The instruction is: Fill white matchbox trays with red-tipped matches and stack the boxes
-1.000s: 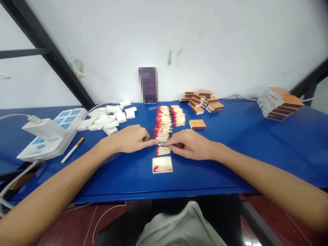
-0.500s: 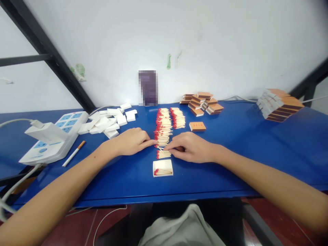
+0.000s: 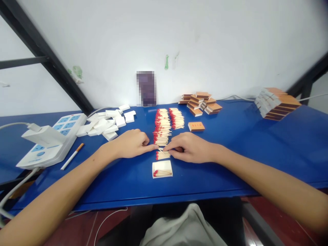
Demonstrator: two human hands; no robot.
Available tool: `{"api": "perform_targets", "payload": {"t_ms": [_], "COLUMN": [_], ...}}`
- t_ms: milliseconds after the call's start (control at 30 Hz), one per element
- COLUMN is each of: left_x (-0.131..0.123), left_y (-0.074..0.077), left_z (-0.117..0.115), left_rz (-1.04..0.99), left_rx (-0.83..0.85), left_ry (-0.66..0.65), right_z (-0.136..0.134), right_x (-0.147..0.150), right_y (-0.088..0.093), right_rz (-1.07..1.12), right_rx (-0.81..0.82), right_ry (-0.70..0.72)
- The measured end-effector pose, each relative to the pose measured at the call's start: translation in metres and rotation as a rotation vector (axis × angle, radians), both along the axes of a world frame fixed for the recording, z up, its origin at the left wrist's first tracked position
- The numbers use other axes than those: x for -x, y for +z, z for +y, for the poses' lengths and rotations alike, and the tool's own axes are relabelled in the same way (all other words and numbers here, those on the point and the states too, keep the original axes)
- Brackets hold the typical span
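Note:
A long column of red-tipped matches (image 3: 162,126) lies on the blue table, with a shorter column (image 3: 176,118) to its right. My left hand (image 3: 132,143) has its fingers curled, and its fingertips touch the red heads at the column's near end. From the right, my right hand (image 3: 191,147) pinches at the stick ends of a few loose matches. Just below the fingertips lies a small group of matches (image 3: 163,155). Nearer the table edge, a white matchbox tray (image 3: 162,164) holds several matches along its lower side.
White trays (image 3: 102,124) are heaped at the left, beside a power strip (image 3: 57,136) and a cigarette (image 3: 72,156). One orange matchbox (image 3: 196,126) lies right of the matches. Behind it is a matchbox pile (image 3: 202,102); a larger stack (image 3: 278,103) stands far right.
My left hand has shifted slightly toward the table's front edge, its thumb now lower beside the loose matches. My right hand has barely moved. The whole view has shifted a little.

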State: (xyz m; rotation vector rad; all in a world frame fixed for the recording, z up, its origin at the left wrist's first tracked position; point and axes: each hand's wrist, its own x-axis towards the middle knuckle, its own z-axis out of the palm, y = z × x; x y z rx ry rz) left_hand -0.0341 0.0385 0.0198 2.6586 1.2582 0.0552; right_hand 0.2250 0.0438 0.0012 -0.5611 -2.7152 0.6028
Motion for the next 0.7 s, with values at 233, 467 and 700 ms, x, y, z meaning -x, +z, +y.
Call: {"api": "perform_targets", "payload": {"t_ms": [233, 467, 700], "left_x": [-0.005, -0.011, -0.008], "left_y": [-0.002, -0.005, -0.009], "left_z": [-0.005, -0.009, -0.004], "left_rz": [-0.078, -0.165, -0.169], "left_rx": [-0.038, -0.121, -0.053], "left_ry": [-0.160, -0.214, -0.235], "right_z": [-0.001, -0.001, -0.001], "right_x": [0.000, -0.001, 0.001], "right_y": [0.004, 0.005, 0.003], "right_rz": [-0.013, -0.007, -0.017], "right_rx": [-0.005, 0.000, -0.011], "right_ry": [0.005, 0.010, 0.004]}}
